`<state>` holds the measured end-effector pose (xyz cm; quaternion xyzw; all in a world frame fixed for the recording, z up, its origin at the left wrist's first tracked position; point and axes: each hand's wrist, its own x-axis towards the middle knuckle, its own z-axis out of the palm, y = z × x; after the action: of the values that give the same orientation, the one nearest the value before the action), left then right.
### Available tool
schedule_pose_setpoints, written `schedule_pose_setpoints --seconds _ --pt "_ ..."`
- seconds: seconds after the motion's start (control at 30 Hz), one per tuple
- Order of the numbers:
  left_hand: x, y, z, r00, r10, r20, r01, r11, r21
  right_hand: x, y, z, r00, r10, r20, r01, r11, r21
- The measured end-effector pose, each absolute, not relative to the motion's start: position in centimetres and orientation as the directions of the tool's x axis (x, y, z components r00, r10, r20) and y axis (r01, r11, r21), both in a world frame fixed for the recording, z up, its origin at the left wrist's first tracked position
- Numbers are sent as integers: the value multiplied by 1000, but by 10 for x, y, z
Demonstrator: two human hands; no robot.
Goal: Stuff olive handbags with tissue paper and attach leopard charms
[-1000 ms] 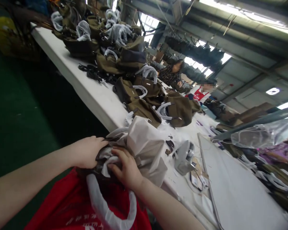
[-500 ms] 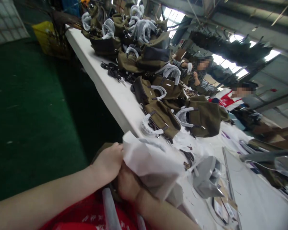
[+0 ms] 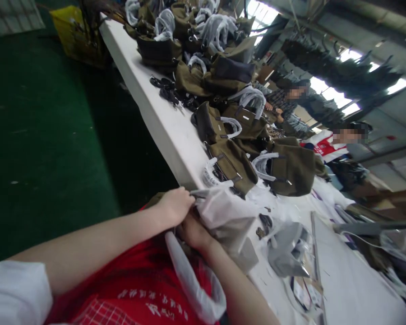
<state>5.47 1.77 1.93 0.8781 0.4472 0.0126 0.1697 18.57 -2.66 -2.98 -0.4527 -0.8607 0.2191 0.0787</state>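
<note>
My left hand [image 3: 176, 206] is closed, its fingertips pinching the near edge of a thin white sheet [image 3: 219, 207]. Just beneath it, my right hand [image 3: 192, 231] is curled in; its fingers are mostly hidden, so what they grip does not show. Both hands meet over an olive bag [image 3: 157, 198], of which only a little is visible against my red apron [image 3: 131, 275]. A plastic-wrapped bag handle [image 3: 198, 282] loops down in front of the apron. The sheet spreads from my hands over the table's near edge.
Olive bags [image 3: 235, 164] with wrapped handles crowd the long white table [image 3: 165, 135]. Black straps [image 3: 171, 92] lie by its left edge. A clear plastic bag [image 3: 289, 248] and tags [image 3: 306, 293] are to the right. Two people are across the table; a yellow bin [image 3: 69, 34] stands far left.
The white sheet stood up higher beside my hands and now lies lower and more crumpled. The wrapped handle shows more fully. My view has shifted slightly.
</note>
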Motion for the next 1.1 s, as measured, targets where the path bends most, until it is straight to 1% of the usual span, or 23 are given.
schedule_pose_setpoints --seconds 0.07,0.13,0.2,0.23,0.3,0.33,0.37,0.4,0.43,0.47,0.5,0.53,0.57,0.6,0.63,0.67,0.7,0.8,0.87,0.93,1.0,1.07,1.1 --pt "44 40 20 591 798 -114 787 -541 297 189 -17 -7 -572 819 -51 728 478 -492" --pt "35 51 20 580 808 -109 798 -535 277 194 -18 16 -518 855 35 712 453 -537" --pt "30 51 19 579 809 -101 802 -543 248 200 -26 31 -460 883 95 729 437 -527" --pt "30 48 18 586 805 -95 800 -555 229 204 -32 34 -452 889 70 755 423 -501" --pt "32 41 16 611 788 -76 784 -588 199 214 -44 32 -463 884 -61 802 389 -454" --pt "34 38 15 624 779 -63 774 -605 188 220 -50 29 -467 877 -113 809 372 -455" --pt "35 35 15 638 769 -50 763 -622 177 228 -57 28 -468 876 -118 798 361 -482" --pt "36 34 14 647 762 -39 756 -634 164 237 -66 30 -462 884 -67 767 361 -530" --pt "36 34 13 653 756 -31 752 -644 139 247 -75 33 -437 899 35 718 372 -589" --pt "36 36 12 657 754 -20 751 -652 101 258 -88 37 -371 914 164 661 384 -645" --pt "34 37 12 659 752 9 750 -659 49 270 -102 42 -246 924 293 615 382 -690" --pt "33 39 11 661 748 56 749 -662 -6 282 -117 45 -64 915 398 593 356 -723" --pt "31 40 11 660 743 115 751 -658 -58 293 -133 45 136 878 460 591 301 -748" --pt "29 40 12 654 735 178 755 -648 -100 303 -148 41 312 826 470 599 212 -772" --pt "27 41 12 651 722 233 757 -642 -125 312 -162 34 438 785 438 603 104 -791" --pt "27 41 13 659 705 260 748 -652 -127 319 -173 24 505 777 377 602 -4 -799" --pt "28 41 15 690 679 249 717 -689 -106 324 -182 11 518 804 292 598 -97 -796" --pt "39 48 18 850 526 28 525 -850 43 326 -193 -26 445 895 19 559 -262 -787" --pt "50 56 20 884 445 -144 462 -877 129 324 -192 -39 484 871 -85 458 -335 -824" --pt "57 62 22 863 441 -247 484 -862 151 323 -189 -42 565 815 -127 274 -330 -903" --pt "61 62 25 846 447 -292 507 -844 175 325 -185 -37 589 798 -132 57 -204 -977" --pt "63 56 28 838 418 -350 509 -829 230 328 -179 -32 494 860 -130 -133 -73 -988" --pt "65 52 29 835 397 -381 509 -820 262 330 -175 -31 413 903 -120 -184 -47 -982"
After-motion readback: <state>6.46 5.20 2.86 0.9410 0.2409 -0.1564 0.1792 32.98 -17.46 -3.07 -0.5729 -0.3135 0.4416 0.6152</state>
